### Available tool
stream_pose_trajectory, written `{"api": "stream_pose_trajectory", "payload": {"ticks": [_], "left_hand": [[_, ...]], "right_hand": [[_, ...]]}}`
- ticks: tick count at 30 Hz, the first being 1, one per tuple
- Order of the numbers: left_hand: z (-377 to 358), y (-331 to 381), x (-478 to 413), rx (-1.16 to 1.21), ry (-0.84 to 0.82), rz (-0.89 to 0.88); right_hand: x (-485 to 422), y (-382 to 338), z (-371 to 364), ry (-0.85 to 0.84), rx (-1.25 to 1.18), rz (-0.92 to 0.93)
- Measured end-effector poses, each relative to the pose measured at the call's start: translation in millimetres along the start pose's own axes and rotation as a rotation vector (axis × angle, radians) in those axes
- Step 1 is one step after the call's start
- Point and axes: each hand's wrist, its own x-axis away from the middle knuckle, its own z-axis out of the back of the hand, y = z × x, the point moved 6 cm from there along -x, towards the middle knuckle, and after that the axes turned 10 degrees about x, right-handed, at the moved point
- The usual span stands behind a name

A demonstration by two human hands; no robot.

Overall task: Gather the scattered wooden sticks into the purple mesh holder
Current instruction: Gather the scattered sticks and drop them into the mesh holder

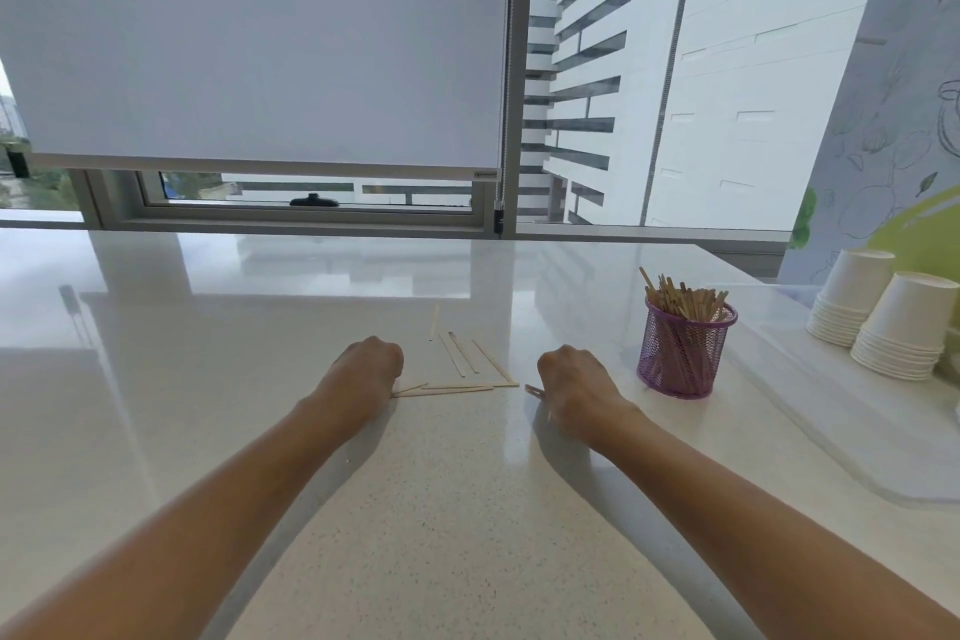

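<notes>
Left hand (366, 369) rests knuckles-up on a pale speckled counter (441, 509), fingers curled under; whether it grips anything cannot be told, though its side touches the near ends of loose wooden sticks (457, 386) lying flat across the gap between the two hands. Three more lie at an angle just beyond them, and a single stick (434, 322) sits farther back. Behind the counter, a small label (485, 174) on the bottom rail of a lowered white blind (260, 42) is too small to read. The right hand (571, 379), also curled, holds a pair of sticks (534, 390) whose tips poke out to its left. Just right of that hand stands the purple mesh holder (680, 353), upright and packed with a bundle of sticks (685, 299). Two stacks of white paper cups (909, 322), upside down and unmarked, stand at the far right.
</notes>
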Motion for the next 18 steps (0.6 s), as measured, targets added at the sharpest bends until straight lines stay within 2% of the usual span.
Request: {"api": "stream_pose_trajectory", "payload": {"ticks": [5, 9, 13, 18], "left_hand": [[-2, 9, 4, -0.071, 0.021, -0.042], [-2, 12, 3, -0.061, 0.015, -0.057], [-3, 10, 1, -0.034, 0.017, -0.036], [-2, 16, 0, -0.037, 0.047, -0.047]], "right_hand": [[-10, -11, -4, 0.01, -0.196, 0.04], [-14, -29, -1, 0.096, -0.299, 0.16], [-16, -50, 3, 0.141, -0.344, 0.273], [-15, -69, -3, 0.08, -0.33, 0.362]]}}
